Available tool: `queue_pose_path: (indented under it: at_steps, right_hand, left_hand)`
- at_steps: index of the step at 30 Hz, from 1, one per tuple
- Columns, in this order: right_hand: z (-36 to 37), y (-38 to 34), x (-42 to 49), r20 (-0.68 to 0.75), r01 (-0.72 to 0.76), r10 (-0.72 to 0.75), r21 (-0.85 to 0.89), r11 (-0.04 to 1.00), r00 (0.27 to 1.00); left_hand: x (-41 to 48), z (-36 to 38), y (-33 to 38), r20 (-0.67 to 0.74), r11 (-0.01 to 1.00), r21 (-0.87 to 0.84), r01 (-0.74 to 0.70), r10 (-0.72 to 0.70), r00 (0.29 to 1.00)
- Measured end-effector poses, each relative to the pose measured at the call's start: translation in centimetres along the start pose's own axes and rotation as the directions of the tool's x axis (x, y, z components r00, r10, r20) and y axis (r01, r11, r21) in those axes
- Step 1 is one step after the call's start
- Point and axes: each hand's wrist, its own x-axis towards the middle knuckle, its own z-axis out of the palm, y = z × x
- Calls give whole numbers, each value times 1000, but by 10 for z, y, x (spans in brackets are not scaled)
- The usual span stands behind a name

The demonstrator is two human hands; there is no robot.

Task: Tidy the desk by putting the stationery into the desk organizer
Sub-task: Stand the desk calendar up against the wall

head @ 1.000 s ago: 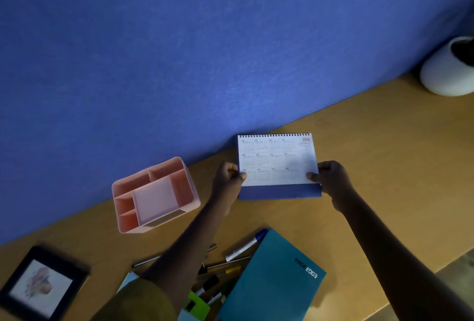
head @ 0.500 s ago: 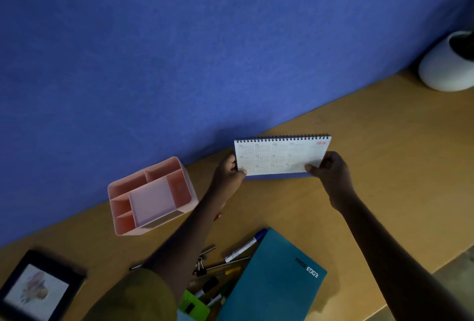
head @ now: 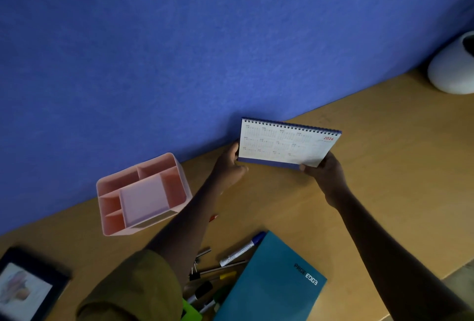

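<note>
Head view: we see both hands on a white spiral-bound desk calendar with a blue base (head: 287, 145). It is tilted, close to the blue wall (head: 179, 51) and over the back of the light wooden desk (head: 384, 179); we cannot tell whether it touches the desk. The left hand (head: 229, 164) grips its left edge, thumb on the front. The right hand (head: 324, 170) pinches its lower right corner.

The pink plastic desk organizer (head: 115, 231) stands to the left of the calendar, apart from it, against the wall. We see its compartments from above, with nothing sticking out of them.

Near the front edge a heap of pens and markers (head: 218, 277) lies beside a teal notebook (head: 272, 282), with a white marker with a blue cap (head: 241, 250) touching the notebook's edge. A black picture frame (head: 25, 287) lies at far left and a white round pot (head: 454, 69) stands at far right.
</note>
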Motion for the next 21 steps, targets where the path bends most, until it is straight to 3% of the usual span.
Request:
queue_pose_path:
  at_steps: [14,21]
  right_hand:
    - [-7,6,29,-12,46,-46,-25,999,999]
    - [-7,6,31,-6,21,-21,-42,999,1000]
  left_hand:
    - [31,4,-7,87,999,-34,34,-31,996]
    - [29,8,-4,38,994,-98,47,-44,998]
